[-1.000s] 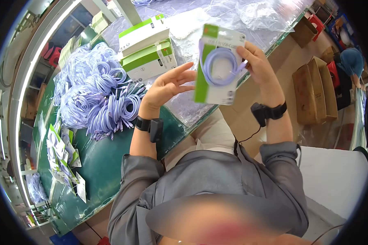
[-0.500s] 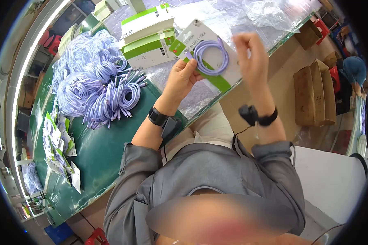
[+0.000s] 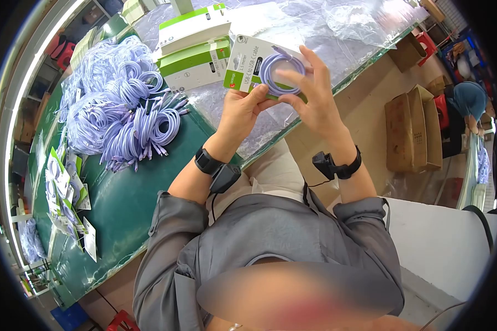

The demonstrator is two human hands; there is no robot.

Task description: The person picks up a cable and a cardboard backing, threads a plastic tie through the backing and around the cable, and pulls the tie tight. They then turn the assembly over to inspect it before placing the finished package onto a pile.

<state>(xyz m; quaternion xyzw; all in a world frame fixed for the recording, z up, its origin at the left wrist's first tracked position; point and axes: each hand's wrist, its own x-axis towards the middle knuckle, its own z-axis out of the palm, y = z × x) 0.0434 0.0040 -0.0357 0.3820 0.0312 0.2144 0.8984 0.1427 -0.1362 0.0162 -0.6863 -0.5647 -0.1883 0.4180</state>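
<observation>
My left hand [image 3: 243, 110] pinches the lower edge of a white-and-green cable card [image 3: 241, 64], thumb in front. A coiled lilac USB-C cable [image 3: 266, 74] lies against the card's printed face. At the card's right side is my right hand [image 3: 317, 99], its fingers apart around the coil's right part. One of its fingers is blurred across the coil, and its thumb is near the card's lower edge. A large heap of coiled lilac cables [image 3: 102, 105] lies on the green tabletop [image 3: 127, 204] to the left.
White-and-green boxes [image 3: 196, 66] stand stacked behind the card. Several carded cables [image 3: 66, 193] lie at the table's left. Clear plastic [image 3: 359, 25] covers part of the far table. Open cardboard cartons [image 3: 411, 132] stand on the floor at right, near another person [image 3: 469, 105].
My right hand has moved left from beside the card to the coil, its fingers now spread. The card has shifted slightly left and turned more upright in my left hand.
</observation>
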